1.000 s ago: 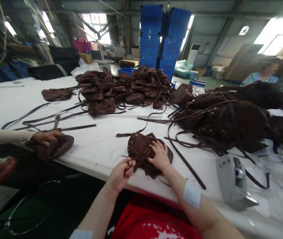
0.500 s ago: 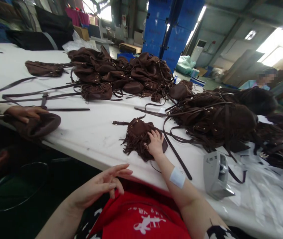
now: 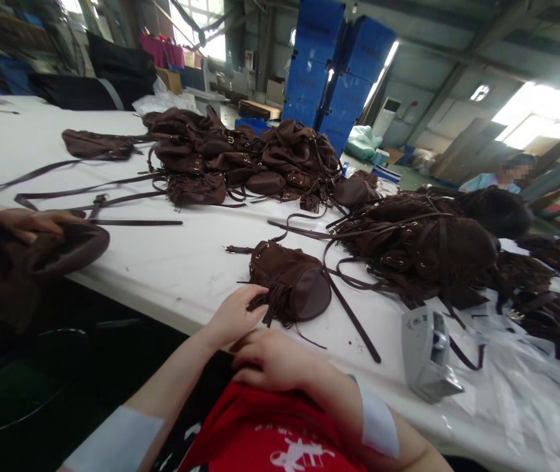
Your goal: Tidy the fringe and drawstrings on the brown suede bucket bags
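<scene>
A dark brown fringed drawstring bag [image 3: 296, 275] lies on its side on the white table, its rounded base toward the right. My left hand [image 3: 235, 316] is at the bag's front left, thumb and fingers around some of its fringe [image 3: 276, 298]. Lower down, at the table edge and in front of my red apron [image 3: 260, 419], is my right hand [image 3: 275, 359]. Its fingers are loosely bent and apart, with nothing seen in them. A dark strap [image 3: 353, 318] stretches from beside the bag toward the front.
Piles of similar brown bags lie at the back [image 3: 240, 157] and right [image 3: 418, 242]. A grey tape dispenser [image 3: 425, 354] stands near clear plastic bags [image 3: 520, 380]. At left, another person's hand [image 3: 34, 223] holds a brown bag [image 3: 71, 249]. Another person [image 3: 499, 177] is at far right.
My right hand has left the bag and drawn back to the table edge. My left hand has moved up to the fringe. The bag's base now shows more fully.
</scene>
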The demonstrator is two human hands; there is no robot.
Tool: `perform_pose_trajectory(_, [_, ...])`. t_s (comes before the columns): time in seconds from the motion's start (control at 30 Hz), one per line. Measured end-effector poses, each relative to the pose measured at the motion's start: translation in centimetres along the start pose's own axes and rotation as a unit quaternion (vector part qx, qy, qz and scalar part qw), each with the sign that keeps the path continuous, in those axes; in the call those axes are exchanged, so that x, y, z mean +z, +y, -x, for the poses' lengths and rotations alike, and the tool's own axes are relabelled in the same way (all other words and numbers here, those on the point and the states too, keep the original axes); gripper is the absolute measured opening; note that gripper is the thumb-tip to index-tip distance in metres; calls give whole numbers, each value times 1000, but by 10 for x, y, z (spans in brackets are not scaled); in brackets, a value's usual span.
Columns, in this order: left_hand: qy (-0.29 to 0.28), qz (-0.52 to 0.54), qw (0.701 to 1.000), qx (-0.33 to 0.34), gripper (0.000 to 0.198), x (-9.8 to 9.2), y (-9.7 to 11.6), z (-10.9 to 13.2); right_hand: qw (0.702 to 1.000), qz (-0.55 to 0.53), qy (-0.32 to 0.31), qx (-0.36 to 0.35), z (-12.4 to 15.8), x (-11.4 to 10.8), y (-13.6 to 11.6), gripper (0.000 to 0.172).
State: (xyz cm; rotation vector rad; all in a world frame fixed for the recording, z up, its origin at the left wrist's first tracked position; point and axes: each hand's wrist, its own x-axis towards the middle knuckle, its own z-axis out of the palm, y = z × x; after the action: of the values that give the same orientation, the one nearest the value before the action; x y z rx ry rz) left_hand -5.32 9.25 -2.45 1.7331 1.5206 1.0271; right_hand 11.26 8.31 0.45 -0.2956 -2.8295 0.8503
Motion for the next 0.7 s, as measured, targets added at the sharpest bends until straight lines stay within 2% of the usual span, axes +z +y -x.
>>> perform_pose_trajectory(0.07, [-30, -113, 992, 57, 29, 18, 1, -18, 992, 54, 73, 90, 8, -22, 14, 17])
perform_pose_trajectory(0.13, [-69, -203, 974, 78, 36, 36, 2, -32, 969, 114, 142, 167, 16, -42, 39, 20])
perform_pose_trajectory(0.2, [-105, -264, 955, 81, 49, 51, 1, -42, 944, 165, 181, 222, 22, -53, 68, 38])
perform_pose_trajectory(0.23, [-118, -282, 949, 79, 50, 57, 1, -47, 936, 179, 179, 243, 25, -53, 82, 51])
perform_pose_trajectory(0.3, [-129, -297, 944, 67, 40, 64, -2, -53, 937, 177, 131, 271, 29, -46, 106, 72])
perform_pose_trajectory(0.37, [-139, -310, 939, 51, 35, 66, -5, -56, 939, 154, 94, 291, 30, -32, 124, 80])
perform_pose_trajectory(0.5, [-163, -323, 932, 27, 27, 65, -9, -44, 932, 134, 140, 307, 29, -9, 139, 80])
perform_pose_trajectory(0.7, [-164, -326, 931, -24, 30, 56, -9, 8, 938, 115, 177, 275, 30, -5, 138, 71])
